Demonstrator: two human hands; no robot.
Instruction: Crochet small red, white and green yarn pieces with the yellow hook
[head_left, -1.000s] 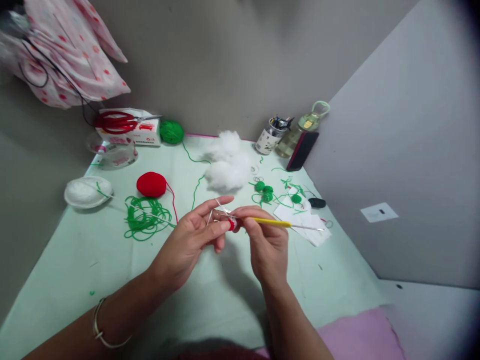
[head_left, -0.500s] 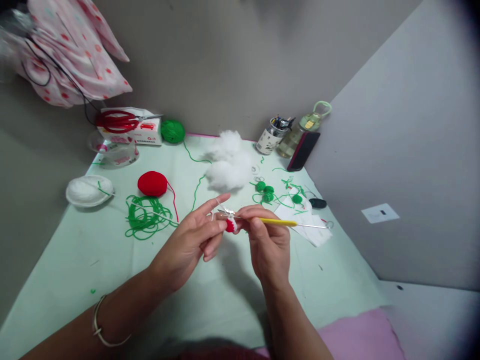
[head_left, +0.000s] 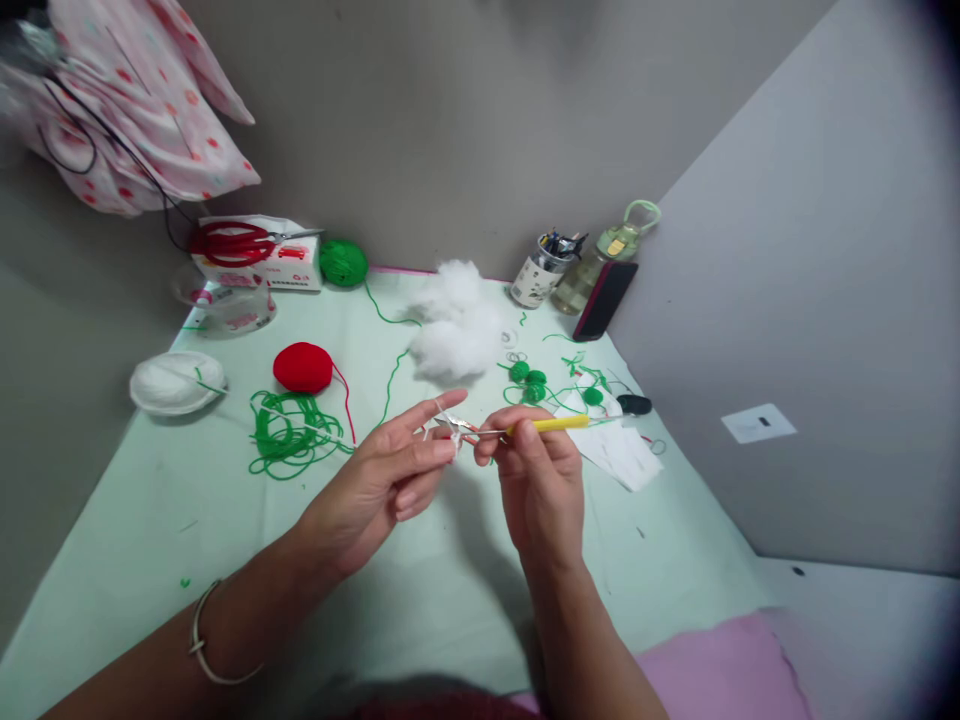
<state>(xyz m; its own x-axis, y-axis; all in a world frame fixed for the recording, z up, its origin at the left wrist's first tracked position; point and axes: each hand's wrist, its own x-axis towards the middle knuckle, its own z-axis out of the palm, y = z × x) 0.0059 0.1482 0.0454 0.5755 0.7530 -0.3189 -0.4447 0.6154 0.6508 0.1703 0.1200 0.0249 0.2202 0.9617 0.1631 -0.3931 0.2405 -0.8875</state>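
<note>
Between thumb and fingers, my left hand (head_left: 375, 480) pinches a small crochet piece (head_left: 456, 443), of which mostly white stitches show. White yarn (head_left: 439, 408) runs over its raised index finger and trails back toward the white yarn ball (head_left: 178, 382). My right hand (head_left: 541, 480) grips a crochet hook (head_left: 555, 425) by its yellow handle, fingers closed around it. The hook's metal shaft points left and its tip meets the piece, though the exact loop is too small to make out. A pointed silvery thing shows beside the tip; I cannot tell its kind.
Left of my hands lie a red yarn ball (head_left: 303, 368) and tangled green yarn (head_left: 292, 435). White stuffing (head_left: 457, 325) sits behind them. Small green crocheted balls (head_left: 535, 387) and white paper (head_left: 622, 455) are at right. Farther back stand a pen holder (head_left: 538, 275), bottle (head_left: 581, 275) and phone (head_left: 606, 302).
The hook has drawn slightly to the right and its handle tilts up a little. The red part of the piece, visible before, is now mostly hidden by my left fingers.
</note>
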